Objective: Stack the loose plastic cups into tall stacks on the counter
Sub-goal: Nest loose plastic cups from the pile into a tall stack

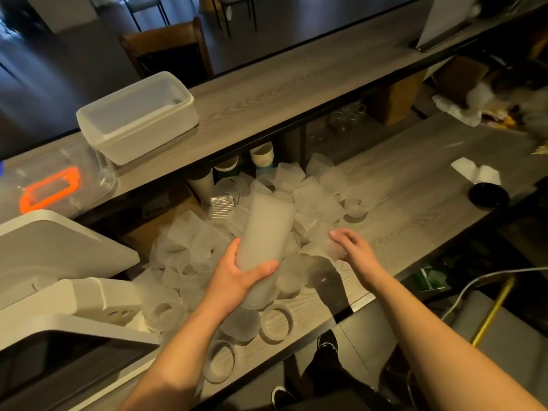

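I see left hand point(237, 280) gripping tall cup stack point(264, 232), tilted over the loose cups point(189, 247) on counter point(415, 209); right hand point(354, 250) rests fingers on one cup point(336, 250)

loose cups point(267, 185) crowd counter point(415, 197), right bare

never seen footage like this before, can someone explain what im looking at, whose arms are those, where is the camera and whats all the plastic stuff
There is no machine here, just a person's two bare arms. The single picture comes from a wide-angle camera worn on the person's head, looking forward and down, so the arms reach in from the bottom edge. On the grey wood-grain counter lies a big pile of loose frosted plastic cups, many tipped on their sides. The left hand has its grip around a tall stack of nested cups, leaning away from the camera. The right hand is reaching onto a single loose cup in the pile. On the shelf above sits a white plastic tub.
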Demonstrator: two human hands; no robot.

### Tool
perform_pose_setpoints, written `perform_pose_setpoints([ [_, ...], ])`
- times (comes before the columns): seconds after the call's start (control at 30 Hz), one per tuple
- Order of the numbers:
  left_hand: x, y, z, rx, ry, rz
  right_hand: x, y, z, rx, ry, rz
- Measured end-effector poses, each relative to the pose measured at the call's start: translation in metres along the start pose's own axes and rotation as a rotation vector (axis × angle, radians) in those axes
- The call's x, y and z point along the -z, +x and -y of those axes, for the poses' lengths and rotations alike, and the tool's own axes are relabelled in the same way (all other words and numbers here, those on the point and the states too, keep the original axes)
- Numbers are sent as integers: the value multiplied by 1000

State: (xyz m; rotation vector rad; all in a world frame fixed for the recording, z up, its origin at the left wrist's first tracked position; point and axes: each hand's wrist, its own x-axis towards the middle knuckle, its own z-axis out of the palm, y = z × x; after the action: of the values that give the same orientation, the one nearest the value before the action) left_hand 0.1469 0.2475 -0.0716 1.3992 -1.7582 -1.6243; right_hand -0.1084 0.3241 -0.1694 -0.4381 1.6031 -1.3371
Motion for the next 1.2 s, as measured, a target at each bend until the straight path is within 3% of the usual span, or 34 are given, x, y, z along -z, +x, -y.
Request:
perform_pose_setpoints([
  [0.1,-1,-6,-1,-26,50,5,-2,-15,43,66,142,148],
  [0.2,-1,-13,1,-53,121,6,-10,-30,78,180,127,200],
  [0.3,1,-19,5,-75,218,25,-19,-45,102,263,25,191],
  [0.43,1,-30,5,-117,302,65,-33,-62,112,339,-287,209],
  [0.67,2,-40,3,-123,290,42,-54,-81,96,313,-375,248],
  [0.8,3,-44,2,-92,200,49,-62,-84,84,213,-165,361],
  [0.93,3,-42,7,18,-32,0,-66,-71,67,151,-79,253],
  [1.03,6,-38,11,45,-125,-78,-65,-58,44,130,-160,140],
  [1.2,16,-40,15,28,-165,-135,-61,-41,-6,42,-353,93],
])
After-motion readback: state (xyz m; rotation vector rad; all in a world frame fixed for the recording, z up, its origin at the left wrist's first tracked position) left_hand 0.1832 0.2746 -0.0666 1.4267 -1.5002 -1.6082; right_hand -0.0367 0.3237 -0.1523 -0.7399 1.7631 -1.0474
